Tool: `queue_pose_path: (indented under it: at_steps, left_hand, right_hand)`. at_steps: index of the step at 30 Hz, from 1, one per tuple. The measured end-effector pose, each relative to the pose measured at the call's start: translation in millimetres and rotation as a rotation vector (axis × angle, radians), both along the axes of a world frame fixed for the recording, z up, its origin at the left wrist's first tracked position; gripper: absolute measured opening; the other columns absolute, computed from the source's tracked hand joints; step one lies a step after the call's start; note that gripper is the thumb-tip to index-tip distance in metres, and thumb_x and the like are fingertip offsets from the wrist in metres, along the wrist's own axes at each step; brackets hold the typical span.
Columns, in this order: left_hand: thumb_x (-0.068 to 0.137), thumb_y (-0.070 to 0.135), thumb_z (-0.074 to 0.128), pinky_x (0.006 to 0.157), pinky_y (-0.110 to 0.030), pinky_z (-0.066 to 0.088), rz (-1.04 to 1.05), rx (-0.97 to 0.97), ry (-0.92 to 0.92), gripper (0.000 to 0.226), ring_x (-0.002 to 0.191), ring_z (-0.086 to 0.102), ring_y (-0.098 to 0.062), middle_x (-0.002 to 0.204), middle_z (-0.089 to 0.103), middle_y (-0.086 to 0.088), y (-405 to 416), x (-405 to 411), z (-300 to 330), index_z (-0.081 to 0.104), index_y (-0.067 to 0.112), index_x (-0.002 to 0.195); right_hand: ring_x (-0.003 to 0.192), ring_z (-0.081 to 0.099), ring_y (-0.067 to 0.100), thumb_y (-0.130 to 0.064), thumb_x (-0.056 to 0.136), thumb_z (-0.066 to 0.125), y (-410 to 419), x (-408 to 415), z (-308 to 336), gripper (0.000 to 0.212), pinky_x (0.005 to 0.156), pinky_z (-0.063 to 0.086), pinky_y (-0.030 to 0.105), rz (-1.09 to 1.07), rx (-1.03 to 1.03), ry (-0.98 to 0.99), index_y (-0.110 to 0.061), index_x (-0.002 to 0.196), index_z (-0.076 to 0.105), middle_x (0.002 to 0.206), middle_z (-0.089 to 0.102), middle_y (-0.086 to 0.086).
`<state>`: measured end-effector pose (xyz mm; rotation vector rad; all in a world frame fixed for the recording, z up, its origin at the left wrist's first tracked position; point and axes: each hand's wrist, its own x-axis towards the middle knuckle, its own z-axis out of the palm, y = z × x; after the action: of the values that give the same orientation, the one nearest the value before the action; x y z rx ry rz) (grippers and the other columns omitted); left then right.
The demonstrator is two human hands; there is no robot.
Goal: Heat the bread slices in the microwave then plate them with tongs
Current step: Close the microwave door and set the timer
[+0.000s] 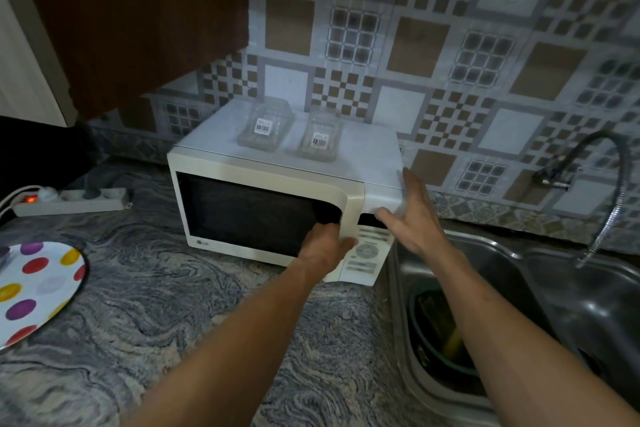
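A white microwave [263, 180] stands on the marbled counter with its dark door closed. My left hand [325, 241] curls around the door's right edge, by the control panel [367, 253]. Fingers spread, my right hand [412, 215] lies flat against the microwave's upper right front corner, holding nothing. A white plate with coloured dots [38, 288] lies at the left edge of the counter. No bread and no tongs are visible.
Two clear plastic containers [265, 126] sit on top of the microwave. A power strip [72, 201] with a lit switch lies to the left. A steel sink [502, 305] with a dark bowl inside and a flexible tap [609, 191] are on the right. A brown cabinet [131, 17] hangs overhead.
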<state>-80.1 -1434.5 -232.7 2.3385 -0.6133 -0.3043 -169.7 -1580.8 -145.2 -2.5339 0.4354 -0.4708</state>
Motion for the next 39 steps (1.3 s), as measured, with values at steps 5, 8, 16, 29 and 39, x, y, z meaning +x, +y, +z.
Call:
queue_pose_path:
  at_steps: [5,8,16,29,39]
  left_hand:
    - [0.095,0.049,0.055,0.082,-0.037,0.05,-0.024,0.056,-0.11,0.053,0.105,0.06,-0.033,0.113,0.064,-0.016,1.2,0.5,-0.9,0.055,0.007,0.127]
    - [0.095,0.047,0.056,0.085,-0.04,0.05,-0.03,0.015,-0.131,0.054,0.108,0.059,-0.033,0.119,0.063,-0.016,0.6,0.2,-4.5,0.051,0.007,0.131]
    - [0.093,0.047,0.058,0.079,-0.035,0.05,0.004,-0.096,-0.133,0.055,0.105,0.062,-0.031,0.117,0.065,-0.014,0.8,-1.1,-11.6,0.051,0.009,0.132]
    - [0.089,0.041,0.065,0.062,-0.033,0.047,0.148,-0.158,-0.255,0.038,0.077,0.066,-0.031,0.085,0.069,-0.011,1.3,-23.8,-16.8,0.06,0.007,0.105]
    - [0.085,0.017,0.059,0.068,-0.032,0.054,0.174,-0.086,-0.778,0.04,0.083,0.066,-0.025,0.114,0.064,-0.005,116.6,21.7,18.9,0.06,0.016,0.124]
  right_hand:
    - [0.151,0.017,0.022,-0.063,0.086,0.056,38.0,37.3,23.5,0.093,0.122,0.018,0.039,0.183,-0.3,0.138,-0.016,0.158,0.02,0.165,0.017,0.005]
    - [0.153,0.001,0.029,-0.065,0.094,0.043,59.7,60.8,24.7,0.094,0.124,0.004,0.042,0.181,-0.416,0.334,-0.007,0.159,0.007,0.166,0.002,0.014]
    - [0.151,-0.017,0.035,-0.044,0.103,0.041,73.8,82.4,25.5,0.087,0.123,-0.007,0.044,0.094,-0.468,0.549,0.001,0.155,-0.012,0.162,-0.019,0.022]
    - [0.149,-0.021,0.038,-0.048,0.097,0.052,80.8,78.9,40.8,0.102,0.123,-0.008,0.046,0.113,-0.424,0.694,0.0,0.153,-0.019,0.159,-0.025,0.024]
    - [0.149,-0.023,0.035,-0.051,0.095,0.052,72.5,80.3,35.6,0.105,0.123,-0.009,0.044,0.135,-0.385,0.658,-0.002,0.153,-0.021,0.16,-0.027,0.02]
